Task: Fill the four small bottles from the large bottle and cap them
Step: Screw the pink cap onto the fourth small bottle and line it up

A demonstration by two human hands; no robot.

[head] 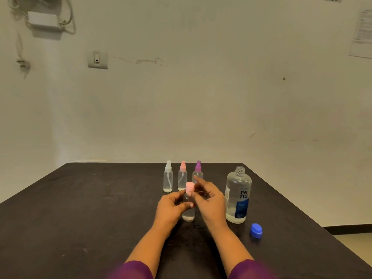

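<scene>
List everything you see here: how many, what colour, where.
standing small bottles: three, clear with white, pink and purple spray tops, row farthest back.
held small bottle: one, clear, pink cap, centre front.
large bottle: one, clear with blue label, uncapped, right of the held small bottle.
loose cap: one, blue, beside the large bottle.
table: one, dark, foreground.
wall switch: one, pale, wall at left.
paper sheet: one, white, wall upper right.
left hand: one, grips the held small bottle's body.
right hand: one, at the pink cap; grip unclear.
</scene>
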